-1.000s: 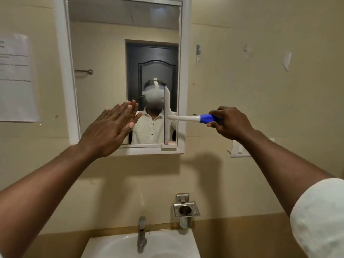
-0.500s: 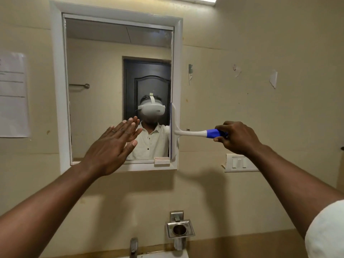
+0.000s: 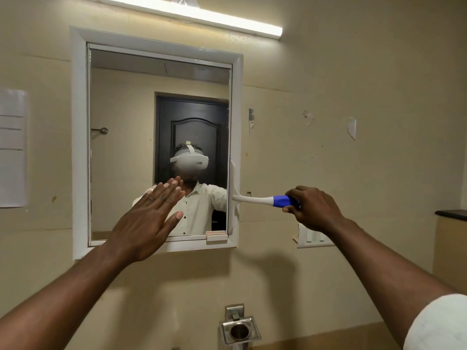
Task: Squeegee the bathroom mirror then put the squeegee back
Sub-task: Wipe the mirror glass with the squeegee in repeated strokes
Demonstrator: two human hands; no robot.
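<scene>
A white-framed mirror hangs on the beige wall ahead. My right hand grips the blue end of a white squeegee, held sideways. Its upright blade lies at the mirror's right edge, over the frame, in the lower half. My left hand is raised flat with straight fingers in front of the mirror's lower middle; whether it touches the glass I cannot tell.
A lit tube light runs above the mirror. A metal holder is fixed to the wall below it. A switch plate sits under my right hand, a paper sheet at left, a dark counter edge at right.
The view has tilted upward, so the sink and tap have left the frame. The squeegee blade has slid right from the glass to the mirror's right edge. My left hand stays raised and flat.
</scene>
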